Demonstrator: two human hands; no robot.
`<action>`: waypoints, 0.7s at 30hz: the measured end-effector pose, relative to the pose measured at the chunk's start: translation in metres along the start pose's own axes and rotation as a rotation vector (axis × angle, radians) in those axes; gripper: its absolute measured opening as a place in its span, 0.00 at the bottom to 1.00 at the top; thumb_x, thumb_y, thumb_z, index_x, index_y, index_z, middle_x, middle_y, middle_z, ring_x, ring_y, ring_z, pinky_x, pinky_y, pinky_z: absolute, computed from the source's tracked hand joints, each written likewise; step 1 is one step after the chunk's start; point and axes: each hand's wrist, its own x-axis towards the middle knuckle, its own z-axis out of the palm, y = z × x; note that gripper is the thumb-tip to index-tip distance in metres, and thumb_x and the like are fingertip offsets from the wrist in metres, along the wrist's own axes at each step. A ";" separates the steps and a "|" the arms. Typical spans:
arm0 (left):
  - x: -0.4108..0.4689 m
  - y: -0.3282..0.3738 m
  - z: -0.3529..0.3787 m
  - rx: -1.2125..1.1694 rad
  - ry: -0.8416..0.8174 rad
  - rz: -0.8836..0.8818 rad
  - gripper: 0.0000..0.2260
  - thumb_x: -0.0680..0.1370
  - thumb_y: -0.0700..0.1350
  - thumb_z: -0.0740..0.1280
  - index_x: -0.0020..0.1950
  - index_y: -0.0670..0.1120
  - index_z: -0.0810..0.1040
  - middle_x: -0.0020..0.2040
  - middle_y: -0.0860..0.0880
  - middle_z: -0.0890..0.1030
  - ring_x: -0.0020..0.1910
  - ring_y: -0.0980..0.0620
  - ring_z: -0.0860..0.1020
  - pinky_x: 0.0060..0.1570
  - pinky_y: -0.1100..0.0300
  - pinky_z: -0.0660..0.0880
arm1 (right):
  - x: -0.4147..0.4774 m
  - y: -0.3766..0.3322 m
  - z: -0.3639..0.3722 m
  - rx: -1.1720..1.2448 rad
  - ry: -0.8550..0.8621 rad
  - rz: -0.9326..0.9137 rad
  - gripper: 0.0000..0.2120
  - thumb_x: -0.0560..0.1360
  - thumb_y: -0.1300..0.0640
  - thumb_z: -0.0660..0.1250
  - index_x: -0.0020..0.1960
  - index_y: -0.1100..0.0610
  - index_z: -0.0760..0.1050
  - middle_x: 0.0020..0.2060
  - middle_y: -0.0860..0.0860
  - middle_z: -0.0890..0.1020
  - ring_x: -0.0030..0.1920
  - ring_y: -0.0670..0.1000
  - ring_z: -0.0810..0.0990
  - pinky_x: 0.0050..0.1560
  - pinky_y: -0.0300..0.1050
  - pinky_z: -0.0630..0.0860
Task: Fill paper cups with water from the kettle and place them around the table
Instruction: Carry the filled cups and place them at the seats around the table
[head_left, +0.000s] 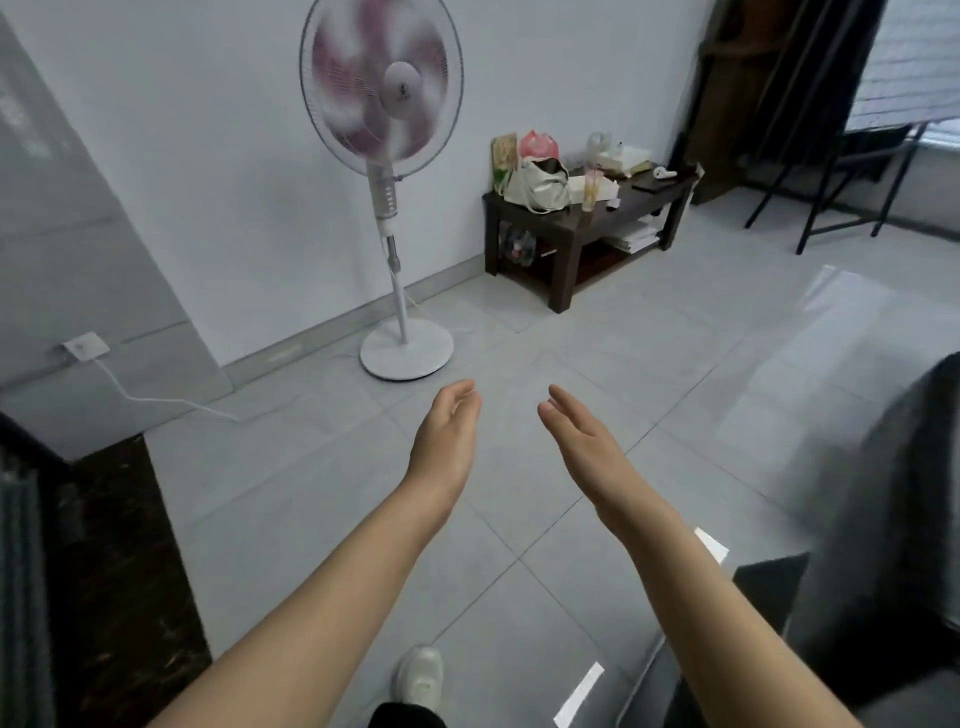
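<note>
**A:** Head view, the only one we have. Both arms are stretched out over the glossy grey tiled floor (597, 338). The left hand (447, 431) and the right hand (576, 436) are side by side with a gap between them, palms turned toward each other.

**B:** Anything in them?

**A:** Nothing. Both are released, with the fingers straight to gently curved and pointing away from the body. Each hand's long axis runs straight ahead.

**B:** So where's the kettle? And the paper cups?

**A:** Neither is in this shot. Ahead and to the left is a white pedestal fan with pink blades (382, 88). Ahead and to the right, against the wall, is a low dark wooden bench (639, 205) holding a cream cloth bag (535, 187) and some small clutter I can't make out. Nothing there reads as a kettle.

**B:** Which hand has the edge, then?

**A:** That can't be called yet. With the task's things out of sight, neither hand is nearer to them. The bench is well away, forward and to the right, so the right hand is on that side if anything useful is there. One white shoe (421, 675) shows below, between the forearms.

**B:** Your read?

**A:** My guess is that filling hasn't begun. The next move probably calls for finding the kettle, not reaching.
</note>
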 end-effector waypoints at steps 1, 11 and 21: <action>0.020 0.002 0.004 0.003 -0.025 0.005 0.16 0.81 0.49 0.58 0.68 0.52 0.70 0.66 0.54 0.73 0.65 0.57 0.70 0.65 0.59 0.65 | 0.017 -0.002 -0.001 0.004 0.021 0.003 0.25 0.81 0.48 0.58 0.77 0.51 0.58 0.75 0.45 0.63 0.73 0.44 0.61 0.64 0.36 0.58; 0.230 0.051 0.066 0.061 -0.316 0.080 0.18 0.82 0.50 0.56 0.71 0.52 0.67 0.68 0.54 0.70 0.66 0.56 0.68 0.61 0.62 0.63 | 0.186 -0.036 -0.043 0.047 0.300 0.050 0.25 0.81 0.48 0.57 0.76 0.48 0.58 0.74 0.44 0.63 0.73 0.44 0.61 0.64 0.36 0.58; 0.356 0.086 0.223 0.121 -0.623 0.141 0.18 0.82 0.51 0.55 0.71 0.52 0.67 0.69 0.53 0.70 0.68 0.55 0.67 0.63 0.60 0.64 | 0.294 -0.033 -0.162 0.111 0.617 0.107 0.26 0.81 0.49 0.59 0.77 0.49 0.56 0.74 0.46 0.63 0.73 0.45 0.63 0.64 0.36 0.58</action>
